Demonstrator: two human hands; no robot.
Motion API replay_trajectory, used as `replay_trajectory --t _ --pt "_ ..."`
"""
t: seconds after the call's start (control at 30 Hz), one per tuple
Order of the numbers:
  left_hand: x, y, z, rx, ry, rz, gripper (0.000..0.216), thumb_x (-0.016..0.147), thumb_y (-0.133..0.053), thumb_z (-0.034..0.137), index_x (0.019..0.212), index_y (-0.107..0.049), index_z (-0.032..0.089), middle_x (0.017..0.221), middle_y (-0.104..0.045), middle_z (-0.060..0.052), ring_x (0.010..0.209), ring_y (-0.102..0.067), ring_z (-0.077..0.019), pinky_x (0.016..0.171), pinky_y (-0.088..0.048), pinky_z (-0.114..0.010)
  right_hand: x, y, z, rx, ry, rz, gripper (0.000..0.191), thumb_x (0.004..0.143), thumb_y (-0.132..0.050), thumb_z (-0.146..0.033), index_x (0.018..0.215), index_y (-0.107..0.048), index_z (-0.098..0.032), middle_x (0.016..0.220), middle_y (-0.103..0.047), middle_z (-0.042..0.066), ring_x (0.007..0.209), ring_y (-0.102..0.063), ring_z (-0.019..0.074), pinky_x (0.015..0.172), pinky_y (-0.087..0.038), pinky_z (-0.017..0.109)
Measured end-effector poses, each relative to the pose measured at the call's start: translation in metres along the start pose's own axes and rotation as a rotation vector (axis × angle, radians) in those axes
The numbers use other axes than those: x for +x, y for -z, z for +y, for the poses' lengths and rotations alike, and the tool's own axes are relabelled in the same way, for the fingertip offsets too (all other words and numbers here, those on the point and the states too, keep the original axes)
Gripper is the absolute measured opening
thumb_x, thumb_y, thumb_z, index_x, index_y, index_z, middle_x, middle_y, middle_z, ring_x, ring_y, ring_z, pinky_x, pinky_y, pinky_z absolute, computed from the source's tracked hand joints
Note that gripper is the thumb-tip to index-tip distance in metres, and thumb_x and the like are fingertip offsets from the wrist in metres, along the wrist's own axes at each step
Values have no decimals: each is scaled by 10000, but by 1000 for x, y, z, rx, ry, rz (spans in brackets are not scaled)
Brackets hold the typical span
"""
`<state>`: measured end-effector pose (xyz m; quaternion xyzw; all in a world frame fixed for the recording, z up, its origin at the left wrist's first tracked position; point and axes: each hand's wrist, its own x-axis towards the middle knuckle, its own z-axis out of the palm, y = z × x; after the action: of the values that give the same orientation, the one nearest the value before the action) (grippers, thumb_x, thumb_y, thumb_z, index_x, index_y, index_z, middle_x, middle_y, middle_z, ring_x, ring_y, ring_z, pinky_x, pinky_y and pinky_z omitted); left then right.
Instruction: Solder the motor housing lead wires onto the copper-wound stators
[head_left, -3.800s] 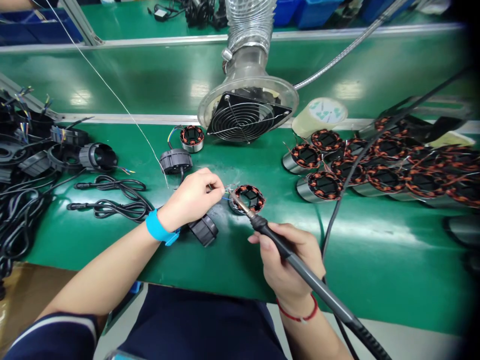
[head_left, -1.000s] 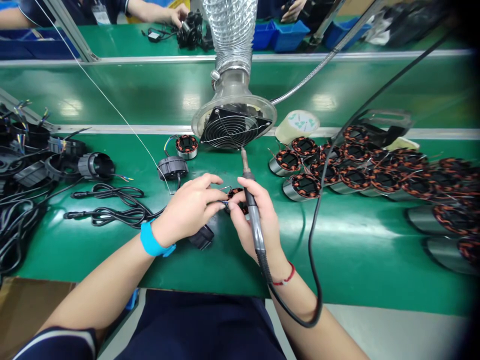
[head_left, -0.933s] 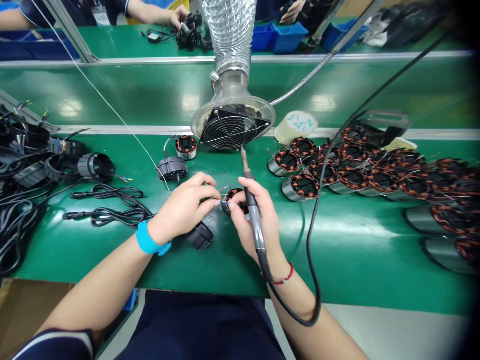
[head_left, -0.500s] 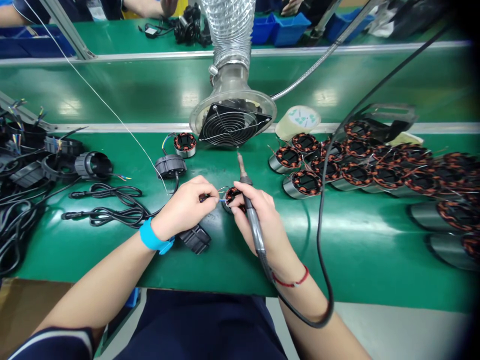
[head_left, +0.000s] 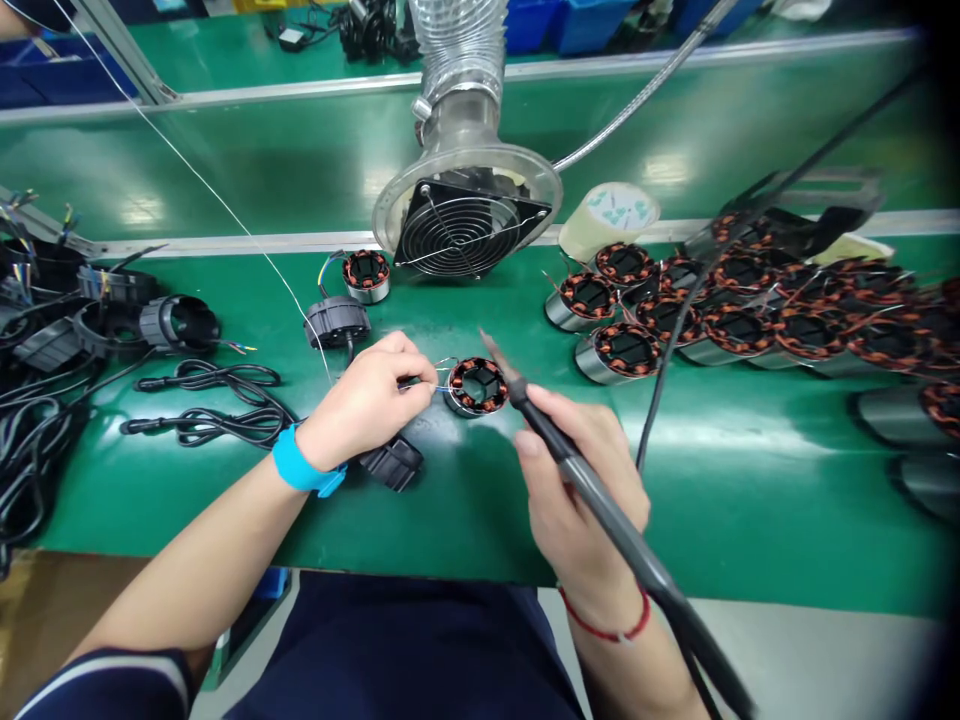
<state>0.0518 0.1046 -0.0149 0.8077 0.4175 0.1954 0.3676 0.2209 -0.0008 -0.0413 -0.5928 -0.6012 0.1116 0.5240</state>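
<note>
Our right hand [head_left: 585,490] had swung off the stator [head_left: 477,408], gripping the soldering iron [head_left: 615,528].
Our left hand [head_left: 367,400] pinched wires [head_left: 442,388] just left of the stator, mid-frame; the iron slanted upper-left.

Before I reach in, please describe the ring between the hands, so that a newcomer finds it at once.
Over the green bench, find the fan below the silver duct, then look nearer. Between the left hand and the soldering iron sits the copper-wound ring. Its wires lead to the left hand, unlike those of the ring behind or the cluster of rings at right.
</note>
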Motion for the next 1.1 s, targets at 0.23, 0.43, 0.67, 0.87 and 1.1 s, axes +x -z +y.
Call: replay_trajectory --t 0.23,0.43,0.67,0.87,1.1 --pt "1 1 1 12 4 -14 164 779 -524 97 731 -662 170 814 -540 -16 789 -542 -135 757 -445 -273 -29 1 10 16 162 109 269 798 -616 -179 1064 -599 -216 724 -639 23 556 -609 167 501 -514 323" --pt "1 1 -1 13 -15 -23 151 784 -532 105 726 -657 168 824 -548 -16 797 -546 -134 761 -444 -271 -30 1 12 18 184 79 264 800 -616 -171 1059 -590 -210 723 -641 20 544 -618 164 500 -526 322" --pt "2 2 -1 22 -17 -35 155 793 -529 106 736 -658 172 824 -551 -17 799 -549 -135 769 -451 -273 -29 -3 12 55 189 62 281 784 -634 -161 1057 -588 -205 709 -647 10 544 -624 160 508 -520 311" --pt "2 1 -4 10 -14 -25 162 803 -523 114 733 -657 172 817 -560 -16 796 -553 -137 763 -454 -271 -29 0 11 30 183 58 281 800 -609 -158 1074 -587 -215 712 -646 16 549 -624 172 497 -517 329" --pt "3 0 -4 2 -14 -12 152 805 -540 99 729 -655 165 805 -557 -10 782 -542 -128 756 -444 -258 -29 -1 12 50 176 50 296 795 -616 -146 1081 -587 -216 738 -646 15 564 -621 163 498 -518 317"
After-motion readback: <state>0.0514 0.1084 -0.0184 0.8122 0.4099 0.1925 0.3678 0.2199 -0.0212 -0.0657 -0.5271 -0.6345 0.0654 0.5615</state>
